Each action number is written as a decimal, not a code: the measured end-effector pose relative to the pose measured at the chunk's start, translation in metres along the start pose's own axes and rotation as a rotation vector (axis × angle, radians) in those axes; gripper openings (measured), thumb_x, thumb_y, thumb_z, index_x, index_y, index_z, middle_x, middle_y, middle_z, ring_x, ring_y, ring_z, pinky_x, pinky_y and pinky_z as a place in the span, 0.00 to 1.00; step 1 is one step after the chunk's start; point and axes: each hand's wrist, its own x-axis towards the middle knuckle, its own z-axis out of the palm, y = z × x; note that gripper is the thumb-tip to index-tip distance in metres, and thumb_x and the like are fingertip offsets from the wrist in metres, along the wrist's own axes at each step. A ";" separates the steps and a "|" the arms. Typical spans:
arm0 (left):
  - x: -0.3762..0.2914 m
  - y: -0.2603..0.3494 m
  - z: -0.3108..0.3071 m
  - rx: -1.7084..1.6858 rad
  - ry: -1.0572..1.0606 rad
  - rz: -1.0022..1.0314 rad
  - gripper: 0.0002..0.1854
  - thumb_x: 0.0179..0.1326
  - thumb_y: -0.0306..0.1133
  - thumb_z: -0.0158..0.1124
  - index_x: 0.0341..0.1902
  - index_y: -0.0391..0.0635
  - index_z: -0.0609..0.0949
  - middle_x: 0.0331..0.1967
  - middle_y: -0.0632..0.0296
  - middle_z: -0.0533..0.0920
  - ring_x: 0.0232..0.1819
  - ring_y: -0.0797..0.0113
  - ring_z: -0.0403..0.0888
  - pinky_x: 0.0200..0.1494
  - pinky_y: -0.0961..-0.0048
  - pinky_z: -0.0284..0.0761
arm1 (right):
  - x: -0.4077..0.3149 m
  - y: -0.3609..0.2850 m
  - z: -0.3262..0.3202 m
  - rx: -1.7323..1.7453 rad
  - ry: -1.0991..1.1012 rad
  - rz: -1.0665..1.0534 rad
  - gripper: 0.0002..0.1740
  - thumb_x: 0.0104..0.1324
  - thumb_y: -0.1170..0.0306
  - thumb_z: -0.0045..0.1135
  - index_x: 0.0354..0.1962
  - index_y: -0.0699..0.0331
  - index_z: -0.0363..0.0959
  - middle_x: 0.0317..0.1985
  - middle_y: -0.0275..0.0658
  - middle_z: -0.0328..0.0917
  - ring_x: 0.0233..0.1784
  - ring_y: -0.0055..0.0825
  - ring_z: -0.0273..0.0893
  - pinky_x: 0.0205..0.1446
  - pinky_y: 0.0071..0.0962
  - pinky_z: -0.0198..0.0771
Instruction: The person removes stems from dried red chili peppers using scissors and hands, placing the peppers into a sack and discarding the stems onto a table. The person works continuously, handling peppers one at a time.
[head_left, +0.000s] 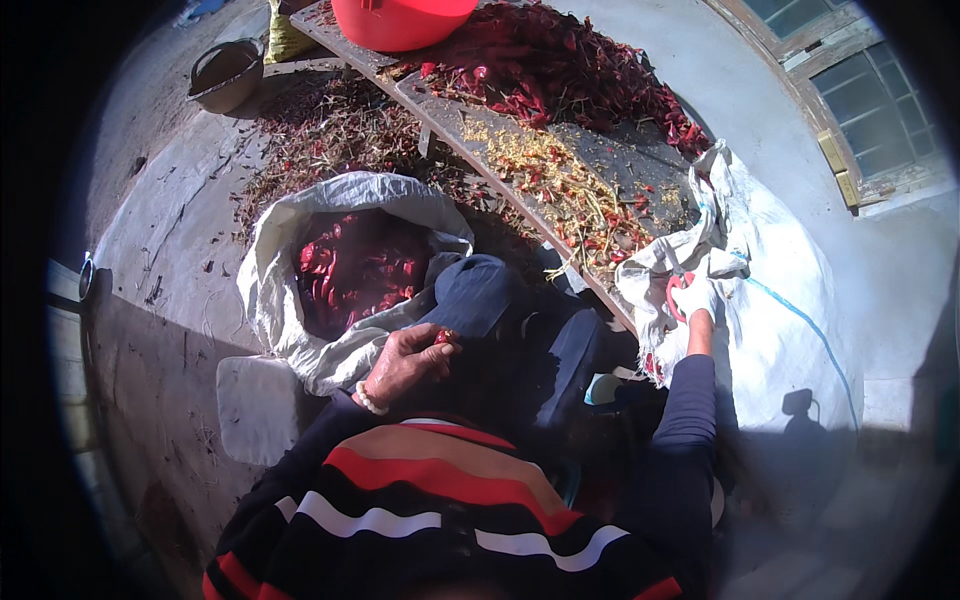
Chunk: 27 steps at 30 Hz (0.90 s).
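My left hand, with a bead bracelet at the wrist, pinches a small dark red piece, apparently a dried chili, over my lap. Beside it stands a rolled-down white woven sack holding glossy dried red chilies. At the right, my right hand is shut on red-handled scissors. That hand looks white, gloved or overexposed by sunlight; I cannot tell which. The scissors' blades are hard to make out against the crumpled mouth of a large, full white sack.
A slanting wooden board bears a heap of dark red chilies, yellow seeds and a red plastic basin. Stem litter covers the floor beneath. A bucket and a pale block stand leftward.
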 end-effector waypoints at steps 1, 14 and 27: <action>0.002 0.001 -0.002 -0.013 0.004 -0.008 0.17 0.71 0.35 0.64 0.56 0.36 0.80 0.42 0.61 0.87 0.31 0.78 0.83 0.34 0.79 0.78 | -0.003 0.000 -0.002 0.028 0.001 -0.008 0.24 0.59 0.65 0.69 0.50 0.64 0.72 0.42 0.46 0.81 0.44 0.41 0.83 0.46 0.36 0.79; 0.042 0.011 0.014 -0.086 -0.001 0.122 0.13 0.71 0.31 0.63 0.53 0.35 0.81 0.36 0.62 0.85 0.29 0.78 0.82 0.33 0.79 0.79 | -0.190 -0.156 -0.077 0.686 -0.160 -0.674 0.35 0.49 0.64 0.81 0.50 0.67 0.69 0.40 0.43 0.78 0.40 0.38 0.80 0.45 0.39 0.76; 0.048 0.013 0.021 0.088 -0.010 0.264 0.06 0.67 0.20 0.62 0.45 0.35 0.82 0.28 0.63 0.82 0.28 0.78 0.82 0.32 0.79 0.77 | -0.228 -0.200 -0.086 0.573 -0.209 -0.896 0.30 0.49 0.60 0.80 0.45 0.61 0.72 0.40 0.40 0.78 0.44 0.42 0.81 0.45 0.39 0.77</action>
